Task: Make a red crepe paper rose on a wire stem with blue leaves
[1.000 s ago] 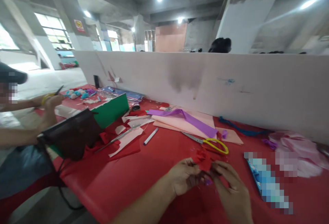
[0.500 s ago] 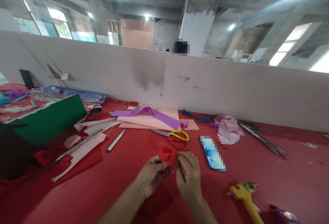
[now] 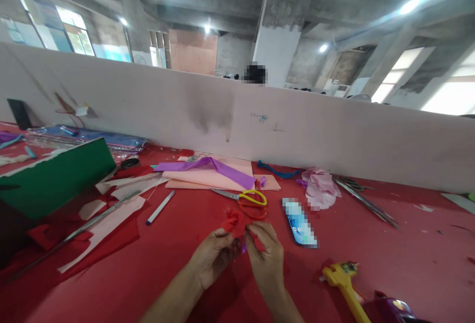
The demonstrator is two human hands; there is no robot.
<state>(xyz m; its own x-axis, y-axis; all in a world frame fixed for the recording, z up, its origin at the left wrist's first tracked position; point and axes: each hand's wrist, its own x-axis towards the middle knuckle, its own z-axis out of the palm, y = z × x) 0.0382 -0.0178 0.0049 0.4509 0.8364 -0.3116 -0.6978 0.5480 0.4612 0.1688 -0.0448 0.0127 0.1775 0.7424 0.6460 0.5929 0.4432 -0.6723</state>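
Between my hands is a red crepe-paper flower (image 3: 233, 220) with ruffled petals, held above the red table (image 3: 178, 273). My left hand (image 3: 213, 256) pinches its lower left side between thumb and fingers. On the flower's right edge, the fingertips of my right hand (image 3: 265, 249) are pressed together on the red paper. A small bit of purple (image 3: 243, 248) shows below the flower, between the hands. Just beyond lie scissors (image 3: 241, 197) with a yellow and an orange handle. To the right of my right hand rests a phone (image 3: 300, 223), its screen blurred out.
Purple paper strip (image 3: 215, 164) lies on pink paper sheets (image 3: 208, 178) at the back. A marker (image 3: 160, 207), paper scraps and a green board (image 3: 63, 177) are leftward. Rightward are crumpled pink paper (image 3: 321, 189) and a yellow glue gun (image 3: 345, 283). A white partition (image 3: 166, 110) borders the table.
The whole view has shifted, so things appear slightly farther left. My right hand's fingers have shifted a little on the flower's edge; both hands still hold it.
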